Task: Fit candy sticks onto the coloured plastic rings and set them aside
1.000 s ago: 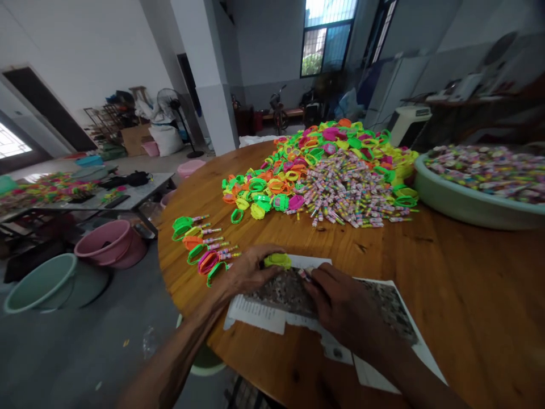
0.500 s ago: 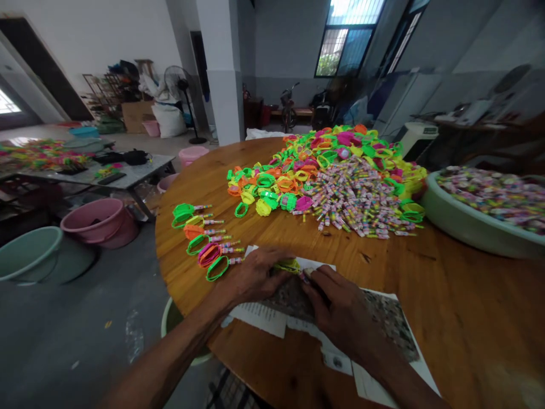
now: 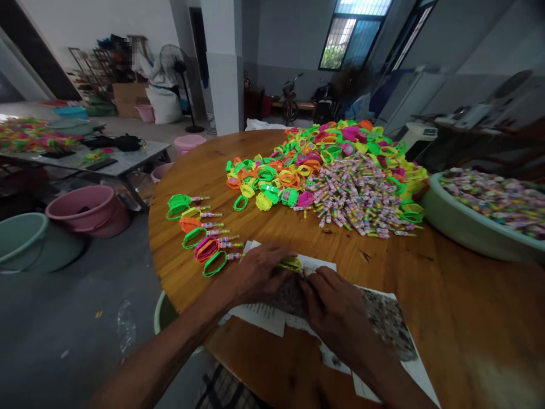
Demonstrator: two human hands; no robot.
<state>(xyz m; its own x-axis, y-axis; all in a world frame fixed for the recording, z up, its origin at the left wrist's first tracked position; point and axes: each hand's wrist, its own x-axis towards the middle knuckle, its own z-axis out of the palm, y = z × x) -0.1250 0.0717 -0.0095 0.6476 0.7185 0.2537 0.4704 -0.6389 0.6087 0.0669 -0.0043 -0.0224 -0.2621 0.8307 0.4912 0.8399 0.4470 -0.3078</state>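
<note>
My left hand [image 3: 260, 274] is closed around a yellow plastic toy watch [image 3: 292, 263], of which only part of the band shows. At the band's right end, the fingers of my right hand [image 3: 337, 298] pinch a small candy packet [image 3: 303, 274], mostly hidden by the fingertips. Both hands rest over a speckled stone slab [image 3: 389, 318] lying on white papers [image 3: 259, 318]. Left of them, several coloured toy watches [image 3: 215, 263] lie in a slanting row, each with a candy packet at its right end.
On the round wooden table [image 3: 191, 165] rises a large heap of toy watches [image 3: 289, 179] with a pile of candy packets [image 3: 355, 196] in front. A pale green basin [image 3: 472, 230] of candy stands at right. Buckets [image 3: 91, 210] are on the floor at left.
The view has shifted slightly, so things on the left sit a little further left and higher. My right fingers now cover more of the candy packet; both hands stay at the yellow watch.
</note>
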